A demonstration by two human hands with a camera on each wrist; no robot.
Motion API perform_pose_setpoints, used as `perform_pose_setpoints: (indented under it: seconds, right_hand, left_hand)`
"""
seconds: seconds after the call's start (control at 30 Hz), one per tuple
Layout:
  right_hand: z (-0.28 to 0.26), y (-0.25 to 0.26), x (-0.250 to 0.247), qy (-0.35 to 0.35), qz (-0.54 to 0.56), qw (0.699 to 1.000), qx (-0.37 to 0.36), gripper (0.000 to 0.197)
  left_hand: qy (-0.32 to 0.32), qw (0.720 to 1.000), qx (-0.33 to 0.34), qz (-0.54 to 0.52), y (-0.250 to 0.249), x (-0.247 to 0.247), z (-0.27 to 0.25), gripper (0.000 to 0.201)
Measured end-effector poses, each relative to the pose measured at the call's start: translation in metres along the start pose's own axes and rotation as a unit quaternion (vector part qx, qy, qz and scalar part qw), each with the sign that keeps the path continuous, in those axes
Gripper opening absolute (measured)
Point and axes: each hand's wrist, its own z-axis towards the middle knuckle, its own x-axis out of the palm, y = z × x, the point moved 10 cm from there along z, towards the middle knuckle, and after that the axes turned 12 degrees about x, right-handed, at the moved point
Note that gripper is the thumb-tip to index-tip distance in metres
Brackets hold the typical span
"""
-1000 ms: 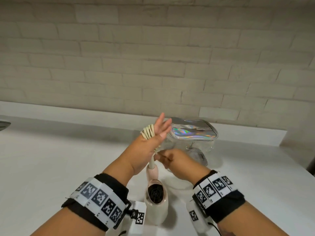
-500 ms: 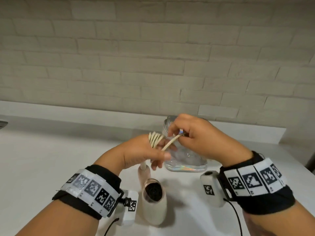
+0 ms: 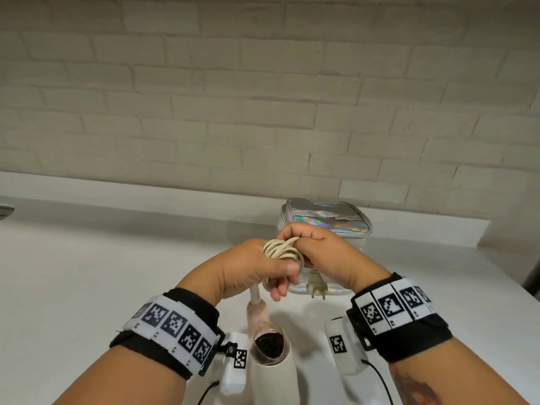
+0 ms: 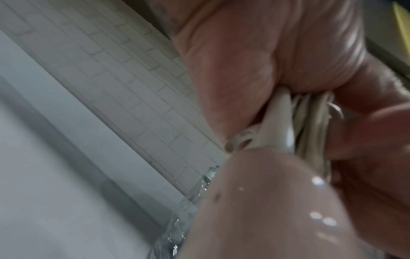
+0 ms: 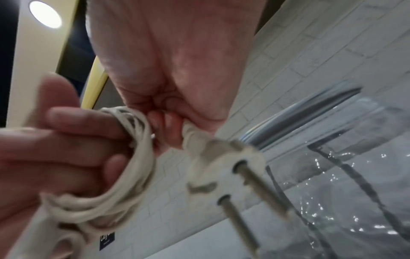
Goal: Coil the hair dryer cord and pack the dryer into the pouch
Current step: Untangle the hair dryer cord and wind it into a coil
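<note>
The cream cord (image 3: 279, 250) is wound in several loops round the fingers of my left hand (image 3: 263, 270), which curl over the coil (image 5: 135, 168). My right hand (image 3: 315, 252) grips the cord's last stretch against the coil, and the two-pin plug (image 3: 316, 286) hangs just below it (image 5: 224, 163). The pale pink hair dryer (image 3: 270, 355) dangles by its cord under my left hand, its dark grille facing up. Behind my hands on the white counter stands the clear pouch (image 3: 327, 220) with a holographic top. In the left wrist view the coil (image 4: 310, 126) sits between my fingers above the dryer's handle (image 4: 266, 206).
The white counter (image 3: 117, 273) runs left and right, backed by a low ledge and a pale brick wall (image 3: 263, 97). A dark object (image 3: 4, 211) shows at the far left edge. Wrist camera units and their cables hang under both wrists.
My right hand has brought the cord's end down over the coil and now grips it there; the plug has come into view, hanging under it. My left fingers have curled tighter round the loops.
</note>
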Motion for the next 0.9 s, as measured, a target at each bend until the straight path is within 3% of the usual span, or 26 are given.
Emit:
perform_pose_setpoints:
  seconds: [0.07,0.13,0.23,0.33,0.4,0.47,0.53,0.63,0.77,0.9]
  right_hand:
    - [0.003,-0.004,-0.01,-0.043,-0.017,0.999,0.004,0.012]
    - [0.007,-0.009,-0.012,-0.046,-0.006,0.999,0.013,0.016]
    - [0.008,-0.012,-0.014,-0.045,-0.02,0.999,0.005,0.021]
    - [0.013,-0.017,-0.024,-0.09,-0.234,0.968,-0.003,0.026]
    - [0.016,-0.027,-0.031,-0.116,-0.292,0.949,0.019,0.036]
    - [0.016,-0.035,-0.037,-0.15,-0.214,0.964,0.041,0.037]
    - [0.017,-0.046,-0.035,-0.163,-0.028,0.984,0.064,0.036]
    - [0.02,-0.061,-0.016,-0.113,0.217,0.963,0.108,0.039]
    - [0.017,-0.062,-0.001,-0.069,0.296,0.943,0.133,0.038]
    - [0.016,-0.067,0.007,-0.042,0.37,0.916,0.148,0.041]
  left_hand:
    - [-0.114,0.993,0.014,0.013,0.005,-0.022,0.004,0.01]
    - [-0.207,0.978,0.026,0.001,0.011,-0.042,0.003,0.013]
    - [-0.243,0.968,0.041,-0.044,0.018,-0.047,0.004,0.018]
    - [-0.258,0.963,0.052,-0.06,0.013,-0.043,0.002,0.026]
    - [-0.263,0.961,0.049,-0.063,0.012,-0.042,0.001,0.028]
    - [-0.263,0.961,0.05,-0.067,0.012,-0.037,0.001,0.029]
    - [-0.259,0.962,0.056,-0.065,0.013,-0.033,0.002,0.03]
    - [-0.28,0.958,0.056,-0.023,0.015,-0.036,0.002,0.034]
    - [-0.31,0.942,0.058,0.111,0.005,-0.05,-0.007,0.027]
    - [-0.306,0.927,0.06,0.208,0.0,-0.06,-0.008,0.033]
